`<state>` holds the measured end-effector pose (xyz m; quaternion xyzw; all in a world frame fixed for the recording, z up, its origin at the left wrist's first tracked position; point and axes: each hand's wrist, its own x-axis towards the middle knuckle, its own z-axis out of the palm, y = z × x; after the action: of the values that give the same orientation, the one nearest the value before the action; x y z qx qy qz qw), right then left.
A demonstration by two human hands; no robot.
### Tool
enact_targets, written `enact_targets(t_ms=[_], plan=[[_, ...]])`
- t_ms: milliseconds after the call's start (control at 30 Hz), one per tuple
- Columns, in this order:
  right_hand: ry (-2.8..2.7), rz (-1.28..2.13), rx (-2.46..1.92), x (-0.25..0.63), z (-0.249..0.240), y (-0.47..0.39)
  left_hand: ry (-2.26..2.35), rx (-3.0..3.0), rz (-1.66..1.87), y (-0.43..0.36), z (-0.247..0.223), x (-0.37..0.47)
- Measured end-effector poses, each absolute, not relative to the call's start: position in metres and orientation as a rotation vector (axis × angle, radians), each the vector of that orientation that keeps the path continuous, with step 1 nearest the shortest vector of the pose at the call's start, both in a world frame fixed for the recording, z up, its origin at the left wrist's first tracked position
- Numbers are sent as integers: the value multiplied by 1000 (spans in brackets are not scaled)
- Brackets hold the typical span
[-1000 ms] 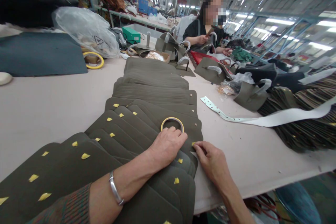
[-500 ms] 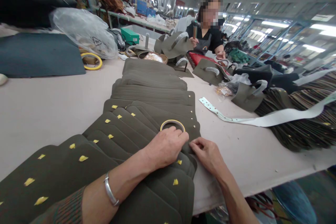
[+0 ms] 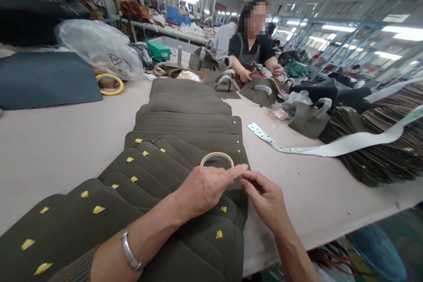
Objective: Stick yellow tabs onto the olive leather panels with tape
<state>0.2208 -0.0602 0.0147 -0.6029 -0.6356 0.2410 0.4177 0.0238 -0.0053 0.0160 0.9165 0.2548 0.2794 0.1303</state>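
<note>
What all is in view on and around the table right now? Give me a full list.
leather panels: many, olive, overlapped in a row down the table
yellow tabs: many, on the near panels
tape roll: one, yellow-rimmed, on the panels by the hands
second tape roll: one, yellow, far left
plastic bag: one, clear, far left
dark mat: one, left
green box: one, far end
white strip: one, punched, right
table: one, pale
co-worker: one, black top, far end
left hand: forefinger extended over the panels
right hand: fingers curled at panel edge

A clear plastic bag point(image 3: 99, 48) sits near a yellow tape roll point(image 3: 109, 84) and green box point(image 3: 158, 50).
</note>
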Motion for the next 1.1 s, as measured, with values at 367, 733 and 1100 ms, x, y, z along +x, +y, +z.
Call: enact_targets(t_ms=[367, 733, 1100], plan=[[-1970, 131, -1258, 204, 14, -56, 817, 2633, 763, -10, 16, 28], [-1563, 382, -1492, 196, 10, -64, 877, 2784, 793, -11, 17, 32], [-1296, 634, -1595, 188, 24, -63, 904, 2821, 997, -16, 16, 34]])
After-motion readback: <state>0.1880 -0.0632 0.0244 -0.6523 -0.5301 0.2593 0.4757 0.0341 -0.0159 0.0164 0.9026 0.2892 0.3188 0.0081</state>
